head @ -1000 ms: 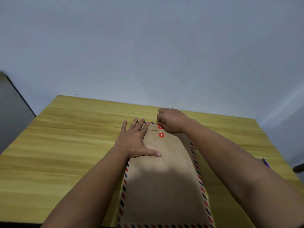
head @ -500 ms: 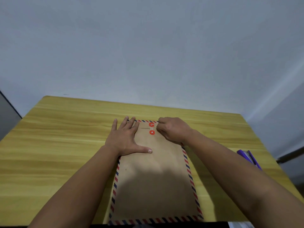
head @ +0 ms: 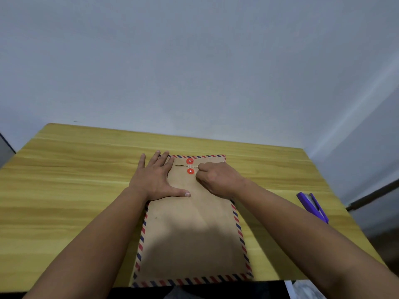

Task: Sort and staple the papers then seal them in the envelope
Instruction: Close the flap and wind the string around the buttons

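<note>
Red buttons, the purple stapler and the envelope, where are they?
upper red button (head: 189,161), head view, its round face.
lower red button (head: 190,171), head view, its round face.
purple stapler (head: 309,203), head view, its top arm.
envelope (head: 192,234), head view, its bare brown middle.

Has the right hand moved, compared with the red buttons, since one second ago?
Yes. The right hand came nearer along the envelope: earlier it covered the far red button, now it sits beside the near one.

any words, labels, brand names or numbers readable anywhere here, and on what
None can be read.
Brown paper envelope with red and blue striped border: blank face, only two red round string buttons.
Purple stapler: no brand or marking shows.
Yellow wooden table: no text.
</note>
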`<state>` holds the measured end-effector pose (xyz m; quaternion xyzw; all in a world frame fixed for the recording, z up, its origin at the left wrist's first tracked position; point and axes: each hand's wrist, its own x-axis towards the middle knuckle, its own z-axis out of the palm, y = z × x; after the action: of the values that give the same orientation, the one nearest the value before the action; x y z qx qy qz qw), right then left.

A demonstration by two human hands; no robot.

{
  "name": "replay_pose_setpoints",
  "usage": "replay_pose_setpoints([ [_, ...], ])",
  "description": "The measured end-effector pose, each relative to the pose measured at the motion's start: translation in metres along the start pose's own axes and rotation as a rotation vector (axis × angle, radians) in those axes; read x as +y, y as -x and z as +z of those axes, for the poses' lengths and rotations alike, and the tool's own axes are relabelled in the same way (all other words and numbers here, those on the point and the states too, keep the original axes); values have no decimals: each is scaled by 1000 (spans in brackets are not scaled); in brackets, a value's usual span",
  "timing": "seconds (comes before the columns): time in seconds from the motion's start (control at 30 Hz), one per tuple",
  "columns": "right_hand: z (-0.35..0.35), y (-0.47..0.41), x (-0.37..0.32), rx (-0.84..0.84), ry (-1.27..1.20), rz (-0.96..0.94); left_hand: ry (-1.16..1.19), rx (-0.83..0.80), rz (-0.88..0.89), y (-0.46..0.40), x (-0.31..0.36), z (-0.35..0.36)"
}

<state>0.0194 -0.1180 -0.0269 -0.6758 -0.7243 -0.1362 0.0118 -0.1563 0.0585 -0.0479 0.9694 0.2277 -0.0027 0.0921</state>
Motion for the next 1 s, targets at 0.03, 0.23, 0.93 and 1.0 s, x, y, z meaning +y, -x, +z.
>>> replay_pose_setpoints([
  [0.03,0,1,-2,14,-11,18,-1,1,0,0,0,0],
  [0.23,2,-1,-24,76,-140,161,10,5,7,1,0,0],
  [0.93,-10,-74,6,-163,-149,95,25,10,39,1,-2,2],
  [1.0,-9,-75,13,-154,-186,141,28,8,38,1,-2,2],
])
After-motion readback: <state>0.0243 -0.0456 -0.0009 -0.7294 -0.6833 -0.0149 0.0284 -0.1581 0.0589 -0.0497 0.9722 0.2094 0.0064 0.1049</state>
